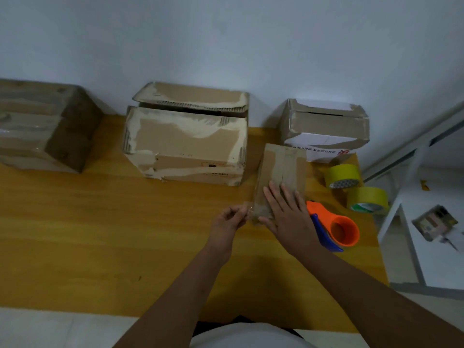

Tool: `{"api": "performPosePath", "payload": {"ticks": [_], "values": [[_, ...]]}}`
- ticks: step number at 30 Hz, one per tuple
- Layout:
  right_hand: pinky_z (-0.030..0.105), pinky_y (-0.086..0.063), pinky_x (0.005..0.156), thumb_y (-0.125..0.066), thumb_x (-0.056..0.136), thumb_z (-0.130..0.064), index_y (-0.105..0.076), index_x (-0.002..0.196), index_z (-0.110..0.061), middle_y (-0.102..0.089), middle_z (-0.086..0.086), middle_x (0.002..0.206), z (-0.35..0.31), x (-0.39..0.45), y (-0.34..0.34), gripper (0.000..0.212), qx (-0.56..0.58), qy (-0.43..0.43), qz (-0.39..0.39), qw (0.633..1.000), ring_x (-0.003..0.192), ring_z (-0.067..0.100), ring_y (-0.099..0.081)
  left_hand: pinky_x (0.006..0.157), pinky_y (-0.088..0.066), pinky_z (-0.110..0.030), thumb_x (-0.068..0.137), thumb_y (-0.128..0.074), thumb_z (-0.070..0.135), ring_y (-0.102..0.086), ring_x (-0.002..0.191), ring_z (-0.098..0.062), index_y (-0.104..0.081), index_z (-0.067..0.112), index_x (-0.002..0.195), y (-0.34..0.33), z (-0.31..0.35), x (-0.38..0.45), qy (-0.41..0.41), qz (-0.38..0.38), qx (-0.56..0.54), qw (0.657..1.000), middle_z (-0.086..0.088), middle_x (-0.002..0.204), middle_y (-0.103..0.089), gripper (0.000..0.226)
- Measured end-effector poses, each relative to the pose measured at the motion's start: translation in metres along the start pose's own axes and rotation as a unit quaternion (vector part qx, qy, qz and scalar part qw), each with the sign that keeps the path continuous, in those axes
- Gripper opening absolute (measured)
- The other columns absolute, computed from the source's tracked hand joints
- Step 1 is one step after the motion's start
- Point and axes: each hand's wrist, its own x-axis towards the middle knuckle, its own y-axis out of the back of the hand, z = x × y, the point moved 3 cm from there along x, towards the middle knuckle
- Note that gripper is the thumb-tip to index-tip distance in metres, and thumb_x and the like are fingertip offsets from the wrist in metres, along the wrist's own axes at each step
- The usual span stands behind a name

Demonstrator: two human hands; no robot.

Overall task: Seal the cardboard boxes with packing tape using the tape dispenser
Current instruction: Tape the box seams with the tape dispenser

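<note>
The left hand (229,222) is positioned near the centre of the desk (100,234), fingers curled, pinching the free end of a strip of clear tape (247,209) at the near left corner of the small box (281,177). The right hand (286,212) lies flat on the near end of the small box, fingers straight and spread, pressing down on its top face.

The small box lies flat toward the right side of the desk, its long axis running from near to far. Tape strips are visible along its top.

The tape dispenser (334,229) lies on the desk just right of the right hand, close to the right edge. It has an orange body and a blue handle. No hand touches it.

2 yellow tape rolls stand beyond the dispenser at the right edge: the nearer roll (367,199) and the farther roll (342,175), close together.

3 larger boxes line the far edge against the wall: the left box (45,126), the middle box (185,144) with top flaps partly raised, and the right box (326,126) with a gap between its flaps.
</note>
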Motion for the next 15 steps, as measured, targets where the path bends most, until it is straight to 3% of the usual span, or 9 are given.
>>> {"api": "performPosePath", "payload": {"ticks": [8,12,15], "values": [[0.049,-0.017,0.121,-0.01,0.096,-0.065,-0.011,0.156,-0.019,-0.006,0.001,0.164,-0.001,0.001,0.0,0.075,-0.003,-0.003,0.001,1.0,0.15,0.025,-0.008,0.088,-0.054,-0.03,0.096,-0.064,0.021,-0.062,0.09,-0.013,-0.065,0.011,0.092,-0.014,-0.001,0.002,-0.01,0.033,0.032,0.999,-0.001,0.092,-0.065,0.011],[0.05,-0.017,0.12,-0.011,0.096,-0.064,-0.011,0.156,-0.019,-0.007,0.001,0.164,-0.003,0.001,0.0,0.075,0.0,-0.005,-0.001,1.0,0.15,0.026,-0.007,0.075,-0.05,-0.021,0.097,-0.062,0.02,-0.062,0.082,-0.008,-0.065,0.008,0.095,-0.02,-0.006,0.003,-0.034,0.051,0.036,0.997,0.002,0.088,-0.065,0.013],[0.05,-0.016,0.12,-0.012,0.097,-0.063,-0.012,0.156,-0.018,-0.005,0.002,0.164,-0.004,0.001,0.001,0.075,-0.001,-0.005,0.002,1.0,0.151,0.026,-0.006,0.072,-0.053,-0.019,0.099,-0.057,0.027,-0.064,0.081,-0.006,-0.06,0.004,0.103,-0.028,-0.011,0.003,-0.034,0.061,0.047,0.996,-0.003,0.096,-0.065,0.024]]}}
